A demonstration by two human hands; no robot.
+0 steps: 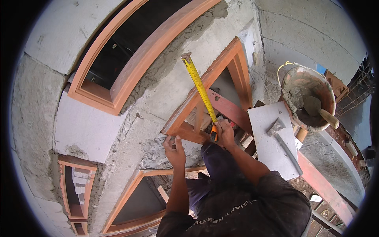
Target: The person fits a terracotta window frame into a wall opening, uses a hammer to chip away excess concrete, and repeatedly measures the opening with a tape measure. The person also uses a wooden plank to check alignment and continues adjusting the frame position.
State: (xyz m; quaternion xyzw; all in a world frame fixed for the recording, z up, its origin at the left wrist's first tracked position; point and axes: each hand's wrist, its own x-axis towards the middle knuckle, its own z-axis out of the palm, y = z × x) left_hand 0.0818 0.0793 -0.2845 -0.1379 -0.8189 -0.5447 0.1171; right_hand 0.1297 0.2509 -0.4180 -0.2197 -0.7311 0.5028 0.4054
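My right hand (226, 134) is closed around a tape measure (213, 133) with an orange and black case. Its yellow blade (199, 87) runs out up and to the left, across the wooden window frame (189, 106), and its end sits over the plastered wall. My left hand (174, 151) is at the lower left corner of that frame, fingers curled, thumb raised. A small dark thing shows between its fingers, too small to name.
At right, a mortar-caked bucket (288, 93) holds a trowel (314, 106). A hatchet-like hammer (284, 142) lies on a pale block (262, 136). Reddish planks (325, 185) cross below. More wooden frames (114, 98) are set into the wall at upper left and below.
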